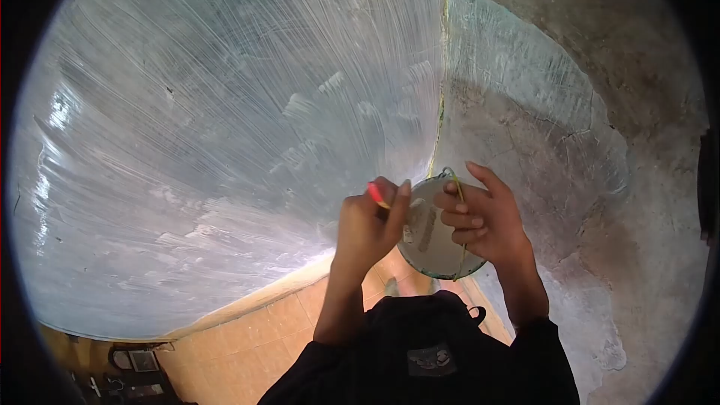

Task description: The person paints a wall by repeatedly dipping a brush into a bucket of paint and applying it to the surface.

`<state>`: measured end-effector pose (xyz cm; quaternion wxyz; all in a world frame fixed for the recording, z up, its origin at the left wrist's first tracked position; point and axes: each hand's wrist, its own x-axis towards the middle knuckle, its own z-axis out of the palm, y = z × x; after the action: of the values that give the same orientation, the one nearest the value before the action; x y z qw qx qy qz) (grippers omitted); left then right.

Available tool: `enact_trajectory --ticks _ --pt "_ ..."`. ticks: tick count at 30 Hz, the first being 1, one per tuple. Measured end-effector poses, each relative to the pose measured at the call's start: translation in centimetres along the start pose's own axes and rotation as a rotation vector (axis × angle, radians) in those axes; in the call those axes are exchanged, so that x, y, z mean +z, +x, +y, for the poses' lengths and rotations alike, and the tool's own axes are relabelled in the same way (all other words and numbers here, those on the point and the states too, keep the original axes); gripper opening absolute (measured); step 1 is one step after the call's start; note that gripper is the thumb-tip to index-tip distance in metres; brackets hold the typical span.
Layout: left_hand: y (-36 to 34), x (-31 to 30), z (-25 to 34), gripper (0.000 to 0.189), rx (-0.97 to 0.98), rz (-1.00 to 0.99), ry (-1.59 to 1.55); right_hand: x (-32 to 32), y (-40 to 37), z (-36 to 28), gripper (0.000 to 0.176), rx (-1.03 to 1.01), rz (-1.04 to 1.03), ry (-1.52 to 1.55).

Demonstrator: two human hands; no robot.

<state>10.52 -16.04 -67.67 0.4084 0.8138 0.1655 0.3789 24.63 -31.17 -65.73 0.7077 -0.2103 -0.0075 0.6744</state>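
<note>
My left hand point(367, 226) is closed around a paintbrush with a red and yellow handle point(376, 195), at the left rim of a round bucket. The brush's head is mostly hidden behind my fingers. My right hand point(486, 217) has its fingers curled at the bucket's thin yellow-green handle point(460, 191), with one finger stretched out. Inside the bucket point(442, 259), pale whitish liquid shows, along with a narrow brown strip I cannot identify.
On the left a wall point(247, 112) carries streaky white brush marks. A yellowish corner line point(441, 105) divides it from a patchy, cracked wall point(540, 105). Orange floor tiles point(255, 352) lie below, and dark furniture with framed items point(142, 364) stands at lower left.
</note>
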Motion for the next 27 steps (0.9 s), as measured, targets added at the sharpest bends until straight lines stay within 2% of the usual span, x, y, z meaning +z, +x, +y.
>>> enact_trajectory --ticks 2,5,14,27 --pt "0.1 1.2 -0.4 0.028 0.029 -0.071 0.124 0.1 0.1 -0.4 0.041 -0.011 -0.019 0.03" --pt "0.0 2.5 -1.4 0.027 0.047 -0.075 0.196 0.7 0.3 -0.6 0.041 -0.013 -0.034 0.067" --pt "0.5 3.3 -2.7 0.027 0.036 -0.159 0.241 1.0 1.1 -1.3 0.041 0.019 -0.119 0.113" --pt "1.9 3.8 -4.2 0.021 0.088 -0.148 0.287 0.4 2.5 -3.2 0.04 0.012 -0.162 0.12"
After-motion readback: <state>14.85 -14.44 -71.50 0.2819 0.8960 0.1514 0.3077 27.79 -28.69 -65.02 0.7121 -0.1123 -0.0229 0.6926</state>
